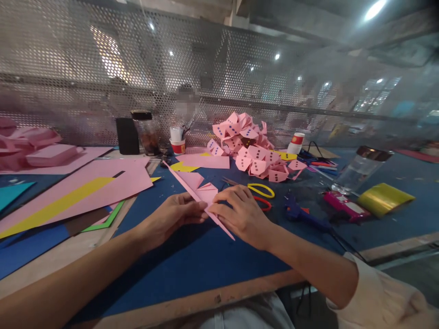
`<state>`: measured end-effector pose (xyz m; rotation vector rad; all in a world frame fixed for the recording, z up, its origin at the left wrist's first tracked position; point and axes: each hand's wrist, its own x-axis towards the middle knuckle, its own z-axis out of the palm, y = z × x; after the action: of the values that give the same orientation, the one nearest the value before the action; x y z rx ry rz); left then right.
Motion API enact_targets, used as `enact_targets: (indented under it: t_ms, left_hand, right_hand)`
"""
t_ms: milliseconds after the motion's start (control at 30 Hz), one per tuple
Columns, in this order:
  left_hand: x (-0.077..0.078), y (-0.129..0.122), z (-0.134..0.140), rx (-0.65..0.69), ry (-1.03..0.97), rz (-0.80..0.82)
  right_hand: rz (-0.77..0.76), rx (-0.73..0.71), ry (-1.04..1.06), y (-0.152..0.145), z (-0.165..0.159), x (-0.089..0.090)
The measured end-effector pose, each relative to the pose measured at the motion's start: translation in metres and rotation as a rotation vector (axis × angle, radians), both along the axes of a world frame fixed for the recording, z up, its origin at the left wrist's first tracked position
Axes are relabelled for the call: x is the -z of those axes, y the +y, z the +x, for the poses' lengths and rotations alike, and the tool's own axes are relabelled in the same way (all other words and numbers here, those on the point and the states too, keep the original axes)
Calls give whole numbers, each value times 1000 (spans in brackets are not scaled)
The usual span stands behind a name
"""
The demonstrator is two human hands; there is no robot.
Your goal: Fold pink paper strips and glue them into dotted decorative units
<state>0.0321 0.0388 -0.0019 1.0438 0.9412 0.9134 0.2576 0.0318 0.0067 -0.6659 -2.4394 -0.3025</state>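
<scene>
A piece of folded pink paper [192, 183] is held above the blue tabletop, slanting from upper left to lower right. My left hand [174, 212] pinches its near edge between thumb and fingers. From the other side my right hand [242, 212] has its fingers closed on the paper's right part, hiding some of the folds. Just beyond my right hand lie scissors with yellow [262, 189] and red handles, partly covered by it. Behind them rises a heap of folded pink paper pieces [245, 141] marked with dark squares.
Pink sheets [113, 183] and coloured paper spread at the left. At the right are a blue glue gun [305, 212], a pink box cutter-like tool [346, 205], a yellow tape roll [386, 199] and a glass bottle [358, 171]. Paper cups [177, 146] stand along the perforated metal screen [137, 59].
</scene>
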Motion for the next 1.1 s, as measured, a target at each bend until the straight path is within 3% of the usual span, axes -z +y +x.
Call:
enact_targets:
  t_ms: [100, 467, 833, 1100]
  left_hand:
    - [0, -2, 2, 85, -11, 40]
    - [3, -4, 0, 146, 59, 130]
    - [7, -4, 4, 109, 82, 216]
    - [5, -7, 9, 53, 159, 261]
  right_hand:
    - [18, -30, -9, -1, 0, -1]
    - [44, -56, -26, -4, -1, -1]
    - [36, -43, -6, -4, -3, 2]
    - [-118, 18, 12, -6, -4, 0]
